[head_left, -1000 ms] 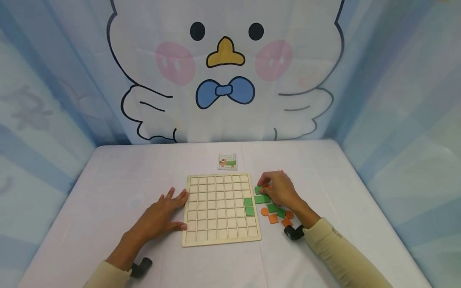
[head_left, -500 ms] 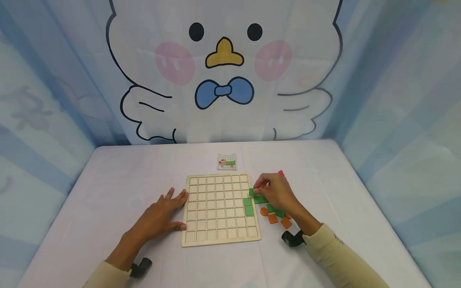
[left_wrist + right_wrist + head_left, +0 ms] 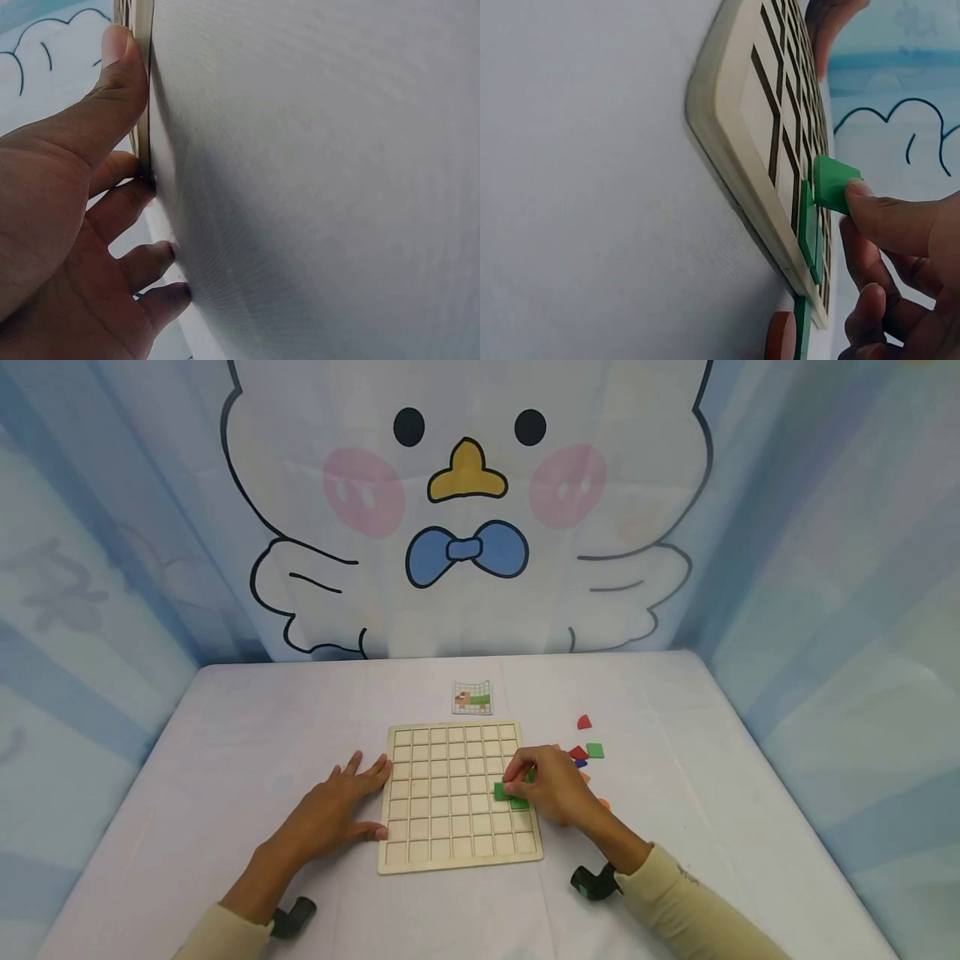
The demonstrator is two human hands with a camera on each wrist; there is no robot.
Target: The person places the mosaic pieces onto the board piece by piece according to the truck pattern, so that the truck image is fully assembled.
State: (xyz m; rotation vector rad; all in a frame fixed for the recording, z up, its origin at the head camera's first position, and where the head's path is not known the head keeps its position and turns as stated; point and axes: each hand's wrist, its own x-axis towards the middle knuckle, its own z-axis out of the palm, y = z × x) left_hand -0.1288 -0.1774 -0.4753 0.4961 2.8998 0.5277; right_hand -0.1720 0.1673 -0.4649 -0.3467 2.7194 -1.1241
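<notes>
A wooden grid board [image 3: 442, 827] lies on the white table in the head view. My left hand [image 3: 333, 806] rests at its left edge, fingers spread and thumb touching the rim; the left wrist view shows the thumb [image 3: 116, 82] against the board's side. Over the board's right part, my right hand [image 3: 551, 787] pinches a green square tile [image 3: 834, 181] between thumb and finger. Just below that tile, a green tile [image 3: 519, 804] sits in a cell of the rightmost column. In the right wrist view green tiles [image 3: 806, 234] show in the grid; my right hand partly covers them in the head view.
Behind the board lies a small picture card [image 3: 472, 698] with a gridded green and brown design. Loose pieces lie to the right, among them a red piece [image 3: 584, 722] and a green square [image 3: 595, 750]; my right hand hides several. A printed curtain [image 3: 465, 610] hangs behind the table.
My right hand has picked up a green tile from the loose pieces and carried it left and nearer, over the board's right columns. My left hand has stayed at the board's edge.
</notes>
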